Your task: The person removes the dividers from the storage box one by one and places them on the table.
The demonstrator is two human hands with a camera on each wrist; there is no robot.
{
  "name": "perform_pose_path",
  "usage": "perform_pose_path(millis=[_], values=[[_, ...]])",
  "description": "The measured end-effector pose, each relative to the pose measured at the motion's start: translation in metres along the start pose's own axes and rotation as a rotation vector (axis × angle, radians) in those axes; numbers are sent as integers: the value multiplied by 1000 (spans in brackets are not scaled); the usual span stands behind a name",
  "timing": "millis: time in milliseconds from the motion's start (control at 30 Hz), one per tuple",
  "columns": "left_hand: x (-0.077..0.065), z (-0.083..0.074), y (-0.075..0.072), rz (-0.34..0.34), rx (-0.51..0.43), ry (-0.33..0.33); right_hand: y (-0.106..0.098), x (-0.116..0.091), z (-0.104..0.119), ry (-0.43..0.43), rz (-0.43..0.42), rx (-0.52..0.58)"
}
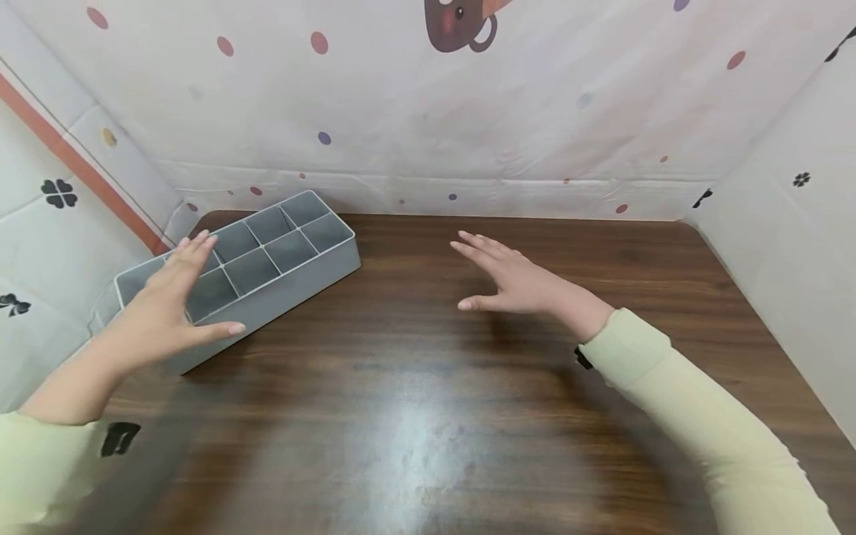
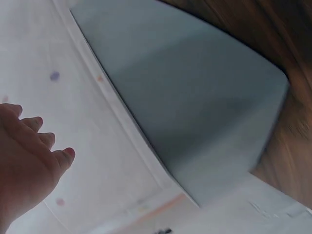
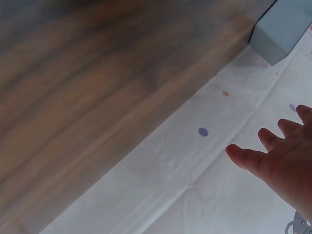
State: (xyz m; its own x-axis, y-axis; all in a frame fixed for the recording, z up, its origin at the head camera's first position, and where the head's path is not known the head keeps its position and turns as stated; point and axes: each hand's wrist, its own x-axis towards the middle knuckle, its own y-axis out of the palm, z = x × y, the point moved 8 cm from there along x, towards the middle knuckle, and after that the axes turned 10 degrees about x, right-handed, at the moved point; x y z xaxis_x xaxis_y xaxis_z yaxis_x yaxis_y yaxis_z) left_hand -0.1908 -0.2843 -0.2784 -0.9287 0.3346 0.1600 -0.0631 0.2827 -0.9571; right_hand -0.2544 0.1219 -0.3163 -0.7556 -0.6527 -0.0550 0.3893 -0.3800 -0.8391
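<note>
I hold my left hand (image 1: 163, 305) with fingers outstretched and thumb spread wide, gripping nothing, across the near-left part of the grey divided box (image 1: 301, 284). My right hand (image 1: 511, 279) is likewise spread and holds nothing, above the table (image 1: 401, 342), well apart from the box on its right. The box sits angled at the back left, its compartments (image 1: 250, 271) facing up, its far corner near the patterned back sheet (image 1: 401, 111). How high my left hand is above the rim I can't fairly judge; the left wrist view is blurred. If I lower that hand carelessly, I think my thumb could catch the near wall and skew the box, or shove it into the left sheet (image 1: 40, 245), with my right hand too far off to steady it.
</note>
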Motion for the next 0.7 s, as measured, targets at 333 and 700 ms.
perform_pose_path(millis=[333,700], values=[[-13,58,-9,10,-81,-153,1,59,24,-35,24,82],[-32,115,-8,-3,-142,-349,6,120,45,-10,50,131]])
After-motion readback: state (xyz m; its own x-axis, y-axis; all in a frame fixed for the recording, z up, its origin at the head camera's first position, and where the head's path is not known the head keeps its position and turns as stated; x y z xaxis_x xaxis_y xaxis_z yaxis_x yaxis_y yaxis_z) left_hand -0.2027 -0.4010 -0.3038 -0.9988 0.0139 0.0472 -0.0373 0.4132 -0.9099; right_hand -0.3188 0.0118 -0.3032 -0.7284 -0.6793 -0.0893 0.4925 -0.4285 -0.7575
